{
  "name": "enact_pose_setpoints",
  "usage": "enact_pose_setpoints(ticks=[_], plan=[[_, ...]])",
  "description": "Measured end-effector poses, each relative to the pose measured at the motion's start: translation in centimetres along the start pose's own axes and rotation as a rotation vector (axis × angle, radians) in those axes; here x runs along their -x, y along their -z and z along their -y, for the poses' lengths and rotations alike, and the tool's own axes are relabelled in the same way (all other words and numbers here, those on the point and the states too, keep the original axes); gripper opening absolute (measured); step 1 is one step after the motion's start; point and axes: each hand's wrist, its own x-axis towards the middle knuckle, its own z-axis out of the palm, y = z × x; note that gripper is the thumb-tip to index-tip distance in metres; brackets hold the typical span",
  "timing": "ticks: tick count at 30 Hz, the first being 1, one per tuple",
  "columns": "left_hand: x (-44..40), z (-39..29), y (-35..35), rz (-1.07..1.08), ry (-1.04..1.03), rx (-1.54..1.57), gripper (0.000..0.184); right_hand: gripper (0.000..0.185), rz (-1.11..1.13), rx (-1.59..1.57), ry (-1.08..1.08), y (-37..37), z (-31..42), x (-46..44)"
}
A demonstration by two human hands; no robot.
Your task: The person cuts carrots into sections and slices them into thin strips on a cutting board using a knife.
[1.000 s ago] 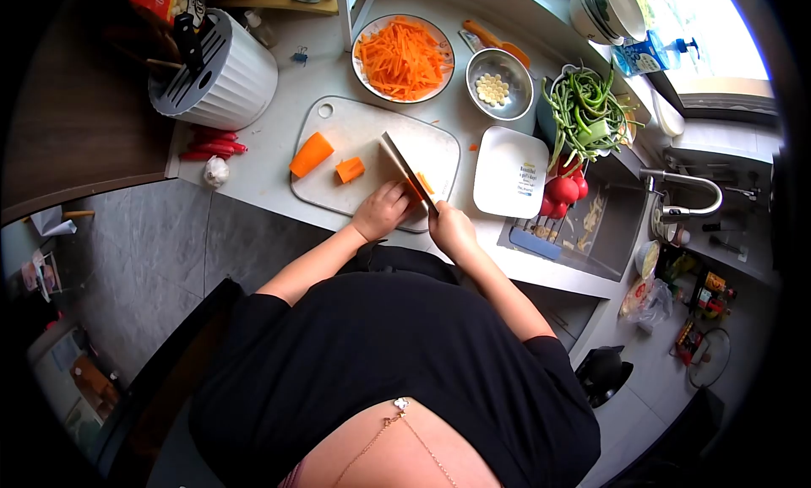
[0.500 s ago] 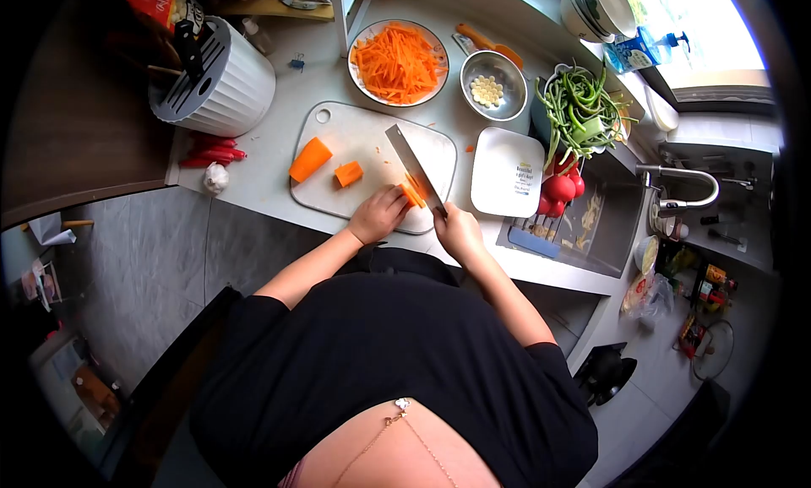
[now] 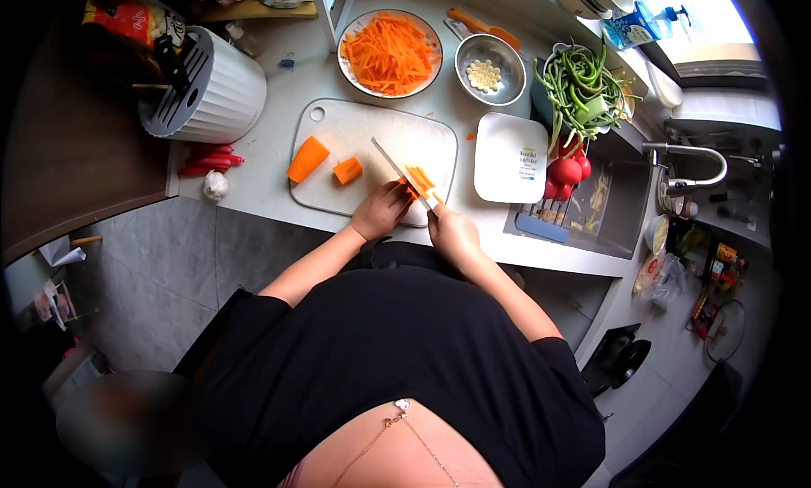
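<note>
My right hand (image 3: 454,236) grips the handle of a kitchen knife (image 3: 394,163), its blade slanting up and left across the white cutting board (image 3: 363,125). Close on the blade's left side, my left hand (image 3: 382,211) has its fingers curled down on a piece of carrot that is mostly hidden by the fingers and knife. Cut carrot strips (image 3: 421,179) lie against the blade's right side. Farther left on the board rest a large carrot piece (image 3: 308,159) and a smaller carrot chunk (image 3: 347,170).
Behind the board stand a plate of shredded carrot (image 3: 390,53) and a metal bowl (image 3: 509,70) with garlic cloves. To the right are a white tray (image 3: 509,163), green vegetables (image 3: 585,91), tomatoes (image 3: 564,171) and the sink (image 3: 615,226). A knife holder (image 3: 232,87), red chilies (image 3: 209,160) and garlic bulb (image 3: 215,186) sit left.
The knife has turned, its tip swinging left and toward me, and carrot strips now show on its right side. My left hand stays on the carrot. A blurred shape has appeared at lower left.
</note>
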Motion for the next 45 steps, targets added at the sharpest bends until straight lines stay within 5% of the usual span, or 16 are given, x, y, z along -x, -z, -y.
enact_pose_setpoints(ticks=[45], plan=[[0.0,0.1,-0.2,-0.013,0.008,0.058,0.025,0.022,0.064,-0.043,-0.032,-0.3,-0.3,-0.7]])
